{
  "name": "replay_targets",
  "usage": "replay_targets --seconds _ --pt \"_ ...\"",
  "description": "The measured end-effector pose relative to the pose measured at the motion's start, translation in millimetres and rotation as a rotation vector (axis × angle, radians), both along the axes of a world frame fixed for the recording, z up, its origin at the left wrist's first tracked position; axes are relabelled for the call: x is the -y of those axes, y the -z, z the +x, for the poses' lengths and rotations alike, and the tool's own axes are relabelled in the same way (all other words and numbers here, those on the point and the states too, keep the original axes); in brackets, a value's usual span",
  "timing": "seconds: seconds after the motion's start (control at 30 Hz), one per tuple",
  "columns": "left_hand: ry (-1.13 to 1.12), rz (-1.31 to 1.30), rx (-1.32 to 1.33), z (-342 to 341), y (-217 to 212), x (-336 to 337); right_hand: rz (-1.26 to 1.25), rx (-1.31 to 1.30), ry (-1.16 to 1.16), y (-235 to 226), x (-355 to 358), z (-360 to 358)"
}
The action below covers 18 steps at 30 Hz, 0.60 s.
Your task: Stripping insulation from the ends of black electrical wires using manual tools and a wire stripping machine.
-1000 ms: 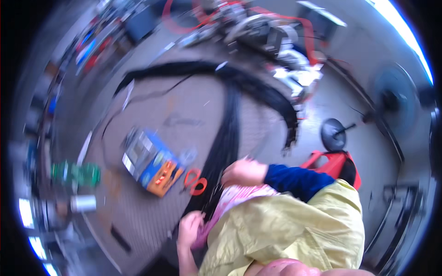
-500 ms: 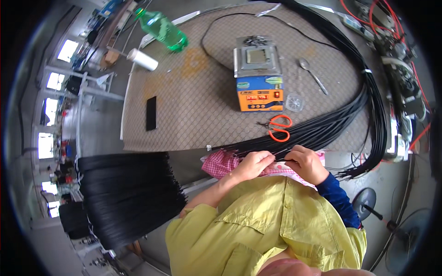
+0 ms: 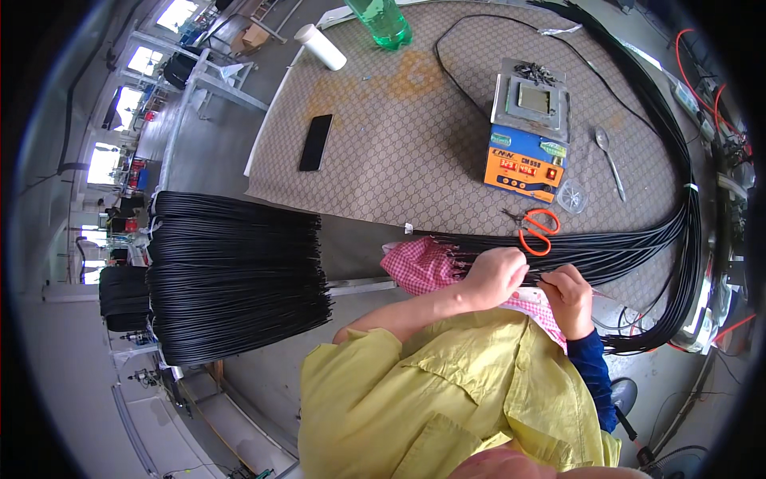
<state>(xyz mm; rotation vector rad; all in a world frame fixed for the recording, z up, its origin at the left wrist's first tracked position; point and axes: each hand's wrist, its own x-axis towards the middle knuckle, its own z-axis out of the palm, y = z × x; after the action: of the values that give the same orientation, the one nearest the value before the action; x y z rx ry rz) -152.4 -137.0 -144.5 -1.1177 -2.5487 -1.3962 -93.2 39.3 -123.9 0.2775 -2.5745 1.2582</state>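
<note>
Both hands are closed in front of my body, at the table's near edge. My left hand (image 3: 496,275) pinches with thumb and forefinger, and my right hand (image 3: 569,297) is curled just to its right, a small gap between them. A thin black cable seems to run between the fingertips, mostly hidden by the fingers. Right behind them lies a bundle of black cables (image 3: 630,249), its loose ends reaching left over a pink checked cloth (image 3: 416,267) on my lap. Orange-handled scissors (image 3: 536,232) rest on the bundle, just beyond my hands.
On the patterned table (image 3: 391,168) stand an orange and blue heated pot unit (image 3: 524,164), a green bottle (image 3: 383,22) and a white cylinder (image 3: 321,47). A phone (image 3: 316,143), a spoon (image 3: 610,164) and a small clear dish (image 3: 571,196) lie there. Stacked black cables (image 3: 239,279) hang at left.
The view has swung, so the table things appear farther right and mostly higher. My hands stay close together and pinched; the left wrist is more bent and the gap between the hands looks wider.
</note>
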Motion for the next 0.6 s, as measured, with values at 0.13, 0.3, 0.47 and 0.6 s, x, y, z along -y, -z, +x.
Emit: replay_targets --seconds 0.13,0.3,0.47,0.6 --pt "0.02 0.033 -0.202 -2 -16 -4 -0.473 0.422 -0.053 19 -7 2" --pt "-0.21 0.197 0.133 2 -7 -15 -0.817 0.696 -0.036 17 -3 -1" --pt "-0.277 0.512 0.904 -4 8 -16 -0.434 0.312 0.014 17 1 -4" --pt "-0.129 0.74 1.163 -14 1 -5 -0.707 0.568 0.182 1 -6 -7"
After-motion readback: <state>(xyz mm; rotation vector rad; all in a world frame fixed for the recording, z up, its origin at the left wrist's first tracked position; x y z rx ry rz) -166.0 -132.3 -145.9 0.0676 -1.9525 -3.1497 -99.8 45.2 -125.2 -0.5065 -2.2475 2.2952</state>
